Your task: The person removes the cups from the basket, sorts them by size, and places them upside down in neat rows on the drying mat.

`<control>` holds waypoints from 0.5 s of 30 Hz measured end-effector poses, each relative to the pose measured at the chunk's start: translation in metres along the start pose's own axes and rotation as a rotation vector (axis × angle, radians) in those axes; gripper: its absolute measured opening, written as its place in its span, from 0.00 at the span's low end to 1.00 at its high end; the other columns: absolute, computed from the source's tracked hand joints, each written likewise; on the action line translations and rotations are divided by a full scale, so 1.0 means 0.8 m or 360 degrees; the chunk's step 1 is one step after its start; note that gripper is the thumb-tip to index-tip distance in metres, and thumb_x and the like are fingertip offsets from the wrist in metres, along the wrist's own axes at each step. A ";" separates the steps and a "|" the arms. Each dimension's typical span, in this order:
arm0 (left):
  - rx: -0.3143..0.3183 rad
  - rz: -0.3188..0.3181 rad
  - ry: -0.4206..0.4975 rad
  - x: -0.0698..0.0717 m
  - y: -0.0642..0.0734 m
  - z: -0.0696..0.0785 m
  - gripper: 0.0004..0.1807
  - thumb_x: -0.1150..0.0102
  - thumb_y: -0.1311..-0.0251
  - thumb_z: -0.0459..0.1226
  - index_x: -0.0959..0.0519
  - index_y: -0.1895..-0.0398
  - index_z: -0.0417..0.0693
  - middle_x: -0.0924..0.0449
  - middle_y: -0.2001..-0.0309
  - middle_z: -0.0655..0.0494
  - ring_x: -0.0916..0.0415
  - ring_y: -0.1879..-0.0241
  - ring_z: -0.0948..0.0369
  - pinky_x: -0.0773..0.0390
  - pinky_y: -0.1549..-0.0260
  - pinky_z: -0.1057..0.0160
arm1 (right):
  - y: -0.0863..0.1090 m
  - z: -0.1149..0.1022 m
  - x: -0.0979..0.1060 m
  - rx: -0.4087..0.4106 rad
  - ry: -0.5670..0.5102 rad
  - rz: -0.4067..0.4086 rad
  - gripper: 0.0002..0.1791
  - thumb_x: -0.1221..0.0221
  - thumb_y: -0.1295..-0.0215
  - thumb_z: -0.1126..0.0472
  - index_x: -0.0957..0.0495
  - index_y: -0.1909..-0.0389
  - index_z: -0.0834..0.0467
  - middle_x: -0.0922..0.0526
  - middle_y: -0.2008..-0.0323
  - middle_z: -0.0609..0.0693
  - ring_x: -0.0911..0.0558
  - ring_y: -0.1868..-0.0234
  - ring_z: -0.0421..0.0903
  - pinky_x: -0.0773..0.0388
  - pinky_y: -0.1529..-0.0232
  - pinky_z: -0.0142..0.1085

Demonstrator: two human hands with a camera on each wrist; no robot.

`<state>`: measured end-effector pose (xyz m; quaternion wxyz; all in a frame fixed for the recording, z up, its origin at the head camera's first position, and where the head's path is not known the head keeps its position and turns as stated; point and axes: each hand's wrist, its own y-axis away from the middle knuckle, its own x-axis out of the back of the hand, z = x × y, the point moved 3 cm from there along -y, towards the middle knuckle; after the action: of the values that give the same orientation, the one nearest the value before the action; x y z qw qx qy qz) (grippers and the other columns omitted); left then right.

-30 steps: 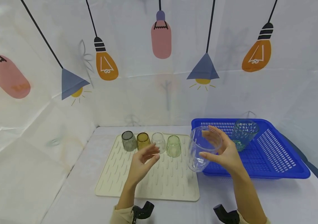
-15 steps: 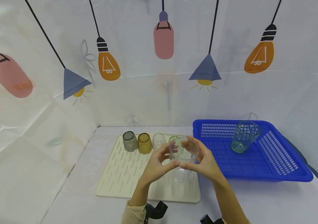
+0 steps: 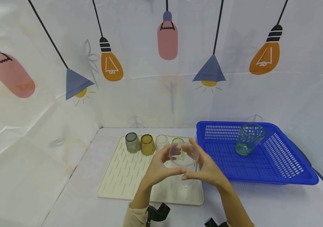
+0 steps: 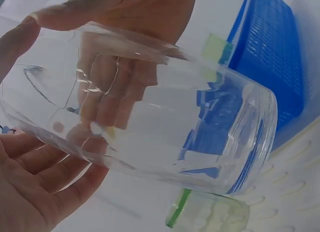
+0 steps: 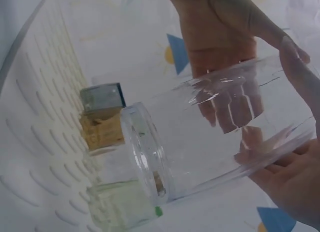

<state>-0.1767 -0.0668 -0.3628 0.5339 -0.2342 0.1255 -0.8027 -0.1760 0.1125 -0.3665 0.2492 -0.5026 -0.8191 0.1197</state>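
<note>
A large clear drinking glass (image 3: 184,161) is held in the air over the cream ridged mat (image 3: 118,179), its mouth up and its base towards the mat. My left hand (image 3: 159,166) grips it from the left, and my right hand (image 3: 207,167) holds the opposite side. Both thumbs come close together at the near side. Through the clear wall in the left wrist view, the right hand's fingers (image 4: 115,91) show. Small glasses stand in a row at the mat's back: grey (image 3: 133,143), amber (image 3: 147,145), clear (image 3: 161,142) and a partly hidden green glass (image 3: 177,140).
A blue perforated basket (image 3: 272,180) stands to the right of the mat. Inside it leans a bluish-green tinted glass (image 3: 248,139). Behind the white table (image 3: 76,201) hangs a white sheet (image 3: 147,101) with printed lamps.
The right hand has carried the clear glass left from in front of the basket to over the mat. The left hand, holding nothing earlier, has moved right and taken hold too.
</note>
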 end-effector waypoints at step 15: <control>0.0327 0.0070 -0.0303 -0.011 -0.003 0.011 0.52 0.25 0.60 0.43 0.43 0.32 0.37 0.26 0.45 0.44 0.28 0.45 0.55 0.24 0.48 0.53 | 0.000 0.004 -0.017 0.0054 0.0404 0.0200 0.57 0.25 0.62 0.67 0.48 0.31 0.69 0.26 0.42 0.63 0.27 0.42 0.59 0.33 0.44 0.61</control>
<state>-0.1713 -0.0572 -0.3565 0.5820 -0.2507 -0.0035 -0.7735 -0.1725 0.1007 -0.3735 0.3511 -0.5598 -0.7458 0.0845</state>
